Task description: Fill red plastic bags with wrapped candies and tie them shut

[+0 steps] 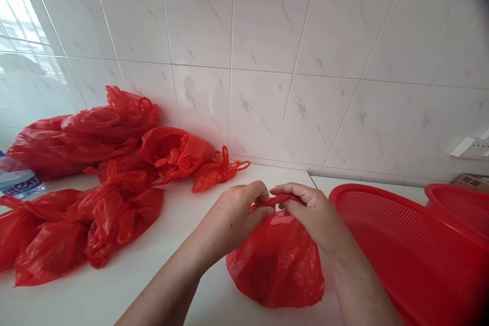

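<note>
A red plastic bag (278, 265) with a rounded, filled body rests on the white table in front of me. What it contains is hidden by the film. My left hand (244, 206) pinches the twisted top of the bag between thumb and fingers. From the other side, my right hand (305, 204) grips the same twisted strip, a short way from the left. Between the two hands the gathered plastic runs nearly level above the bag's body.
Several tied red bags (110, 209) lie at the left, with a larger heap of red bags (87, 132) against the tiled wall. A plastic bottle (21, 181) stands at the far left. Right of my hands are a red perforated basket (405, 244) and a second basket (458, 204).
</note>
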Tool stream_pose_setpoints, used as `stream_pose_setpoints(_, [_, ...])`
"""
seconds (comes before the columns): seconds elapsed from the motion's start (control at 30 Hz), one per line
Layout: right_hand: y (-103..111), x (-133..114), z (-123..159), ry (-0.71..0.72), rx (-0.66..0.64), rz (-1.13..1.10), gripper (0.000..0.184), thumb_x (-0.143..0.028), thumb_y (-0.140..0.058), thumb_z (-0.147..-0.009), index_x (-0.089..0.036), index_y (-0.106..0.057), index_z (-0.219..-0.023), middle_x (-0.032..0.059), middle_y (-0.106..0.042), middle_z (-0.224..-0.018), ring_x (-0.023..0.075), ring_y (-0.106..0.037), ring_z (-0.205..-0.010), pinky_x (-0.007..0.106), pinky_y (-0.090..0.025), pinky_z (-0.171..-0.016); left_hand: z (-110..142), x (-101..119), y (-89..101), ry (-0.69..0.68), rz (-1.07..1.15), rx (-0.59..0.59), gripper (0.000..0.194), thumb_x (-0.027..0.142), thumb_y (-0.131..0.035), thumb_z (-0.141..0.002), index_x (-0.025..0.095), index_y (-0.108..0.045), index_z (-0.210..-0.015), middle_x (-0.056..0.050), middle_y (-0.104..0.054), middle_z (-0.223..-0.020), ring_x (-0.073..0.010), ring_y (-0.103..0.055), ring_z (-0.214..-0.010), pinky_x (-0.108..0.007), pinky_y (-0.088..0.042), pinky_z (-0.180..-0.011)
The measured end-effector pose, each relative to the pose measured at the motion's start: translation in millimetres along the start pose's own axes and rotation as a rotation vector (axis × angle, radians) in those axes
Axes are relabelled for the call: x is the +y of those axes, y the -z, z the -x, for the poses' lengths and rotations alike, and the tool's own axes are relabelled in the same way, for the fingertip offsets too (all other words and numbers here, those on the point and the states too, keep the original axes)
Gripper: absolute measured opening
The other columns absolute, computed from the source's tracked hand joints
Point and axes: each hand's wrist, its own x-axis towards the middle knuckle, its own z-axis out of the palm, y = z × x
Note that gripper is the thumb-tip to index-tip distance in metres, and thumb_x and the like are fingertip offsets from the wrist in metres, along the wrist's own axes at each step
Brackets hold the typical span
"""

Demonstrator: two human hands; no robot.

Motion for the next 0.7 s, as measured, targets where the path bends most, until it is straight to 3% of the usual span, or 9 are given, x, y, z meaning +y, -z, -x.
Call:
stream_pose_setpoints(0.1, [3.0, 3.5, -3.5, -0.036, -0.036, -0.300, 0.032, -0.034, -0.060, -0.076, -0.020, -0.068, -0.103, 0.0066, -0.069, -0.094, 0.0196, -0.062, -0.088, 0.032, -0.048, -0.078, 2.2, 6.0, 4.1, -0.102, -0.088, 0.018, 0.009, 0.019, -0.059, -0.079, 0.020, -0.053, -0.073, 0.000, -0.057, -0.082, -0.0157, -0.051, -0.077, -0.026, -0.037, -0.064])
stream_pose_setpoints(0.17, [3.0, 8.7, -9.1, -0.104, -0.008, -0.359, 0.035, -0.037, -0.062, -0.073, -0.017, -0.067, -0.102, 0.0061, -0.069, -0.083, 0.0191, -0.063, -0.077, 0.032, -0.049, -0.070, 5.9, 13.1, 7.7, -0.191, -0.129, -0.042, 0.013, 0.015, -0.059, -0.078, 0.019, -0.051, -0.069, 0.000, -0.056, -0.083, -0.0153, -0.051, -0.079, -0.026, -0.039, -0.068])
stream_pose_setpoints(0.27, [0.4, 25.0, -22.3, -0.148, 0.110, -0.149, 0.030, -0.031, -0.059, -0.072, -0.017, -0.070, -0.096, 0.0018, -0.066, -0.071, 0.0160, -0.060, -0.064, 0.030, -0.047, -0.062, 14.8, 25.8, 11.3, -0.302, -0.191, -0.261, 0.020, 0.008, -0.057, -0.077, 0.018, -0.047, -0.062, 0.002, -0.053, -0.074, -0.0118, -0.048, -0.069, -0.024, -0.038, -0.061])
stream_pose_setpoints(0.33, [-1.8, 40.8, -32.3, -0.129, 0.172, 0.026, 0.026, -0.026, -0.055, -0.072, -0.018, -0.072, -0.091, 0.0036, -0.068, -0.082, 0.0168, -0.061, -0.071, 0.030, -0.047, -0.066, 21.9, 33.4, 10.7, -0.339, -0.206, -0.393, 0.022, 0.007, -0.057, -0.077, 0.017, -0.046, -0.061, 0.003, -0.055, -0.073, -0.0097, -0.048, -0.063, -0.023, -0.037, -0.056])
stream_pose_setpoints(0.43, [-4.6, 67.3, -45.1, -0.153, 0.221, 0.140, 0.026, -0.019, -0.050, -0.070, -0.019, -0.073, -0.082, 0.0057, -0.070, -0.095, 0.0192, -0.062, -0.084, 0.031, -0.047, -0.074, 30.8, 40.6, 5.3, -0.443, -0.226, -0.518, 0.022, 0.007, -0.061, -0.075, 0.018, -0.049, -0.061, 0.004, -0.057, -0.071, -0.0078, -0.047, -0.056, -0.022, -0.036, -0.050])
stream_pose_setpoints(0.53, [-6.5, 89.8, -52.7, -0.193, 0.205, 0.152, 0.024, -0.015, -0.050, -0.066, -0.020, -0.072, -0.073, 0.0055, -0.070, -0.089, 0.0196, -0.062, -0.085, 0.032, -0.047, -0.075, 33.7, 41.8, -2.2, -0.604, -0.271, -0.608, 0.026, 0.004, -0.063, -0.071, 0.018, -0.048, -0.056, 0.003, -0.056, -0.061, -0.0093, -0.045, -0.051, -0.025, -0.032, -0.043])
stream_pose_setpoints(0.63, [-6.8, 106.1, -54.0, -0.186, 0.153, 0.122, 0.022, -0.017, -0.052, -0.067, -0.019, -0.072, -0.078, 0.0040, -0.069, -0.081, 0.0175, -0.062, -0.078, 0.030, -0.048, -0.071, 27.8, 36.8, -7.7, -0.494, -0.119, -0.680, 0.018, 0.009, -0.065, -0.073, 0.019, -0.056, -0.060, 0.002, -0.061, -0.066, -0.0113, -0.054, -0.058, -0.023, -0.039, -0.049])
stream_pose_setpoints(0.7, [-6.2, 114.9, -51.9, -0.182, 0.113, 0.030, 0.028, -0.025, -0.055, -0.071, -0.018, -0.070, -0.094, 0.0021, -0.066, -0.074, 0.0162, -0.061, -0.070, 0.029, -0.048, -0.064, 19.6, 29.8, -11.1, -0.349, 0.047, -0.648, 0.006, 0.019, -0.067, -0.075, 0.022, -0.064, -0.079, 0.002, -0.066, -0.081, -0.0137, -0.061, -0.073, -0.022, -0.046, -0.062])
